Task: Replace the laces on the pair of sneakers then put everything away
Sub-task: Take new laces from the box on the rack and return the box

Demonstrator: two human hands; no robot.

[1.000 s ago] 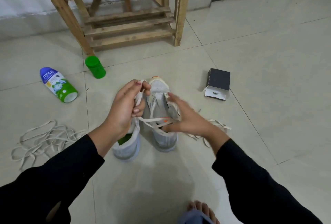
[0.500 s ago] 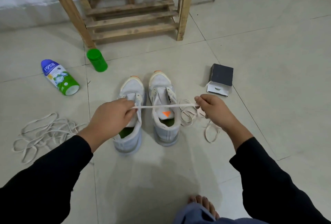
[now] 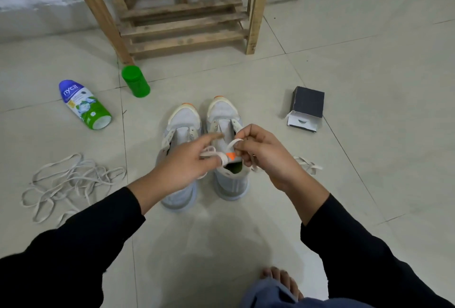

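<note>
Both hands meet over the right sneaker [image 3: 222,113], which stands beside the left sneaker [image 3: 183,120] on the tile floor [image 3: 369,61], toes toward the wooden rack [image 3: 184,24]. Left hand [image 3: 187,164] pinches the white lace [image 3: 232,144] with thumb and curled fingers, index finger pointing out. Right hand [image 3: 261,155] pinches a loop of the same lace, so the hands are close, nearly touching. A lace tail [image 3: 309,166] trails on the floor just right of the shoe. Loose laces [image 3: 69,179] are heaped well to the left, with the bottle [image 3: 83,105], green cap [image 3: 135,81] and open black box [image 3: 307,108] farther out.
</note>
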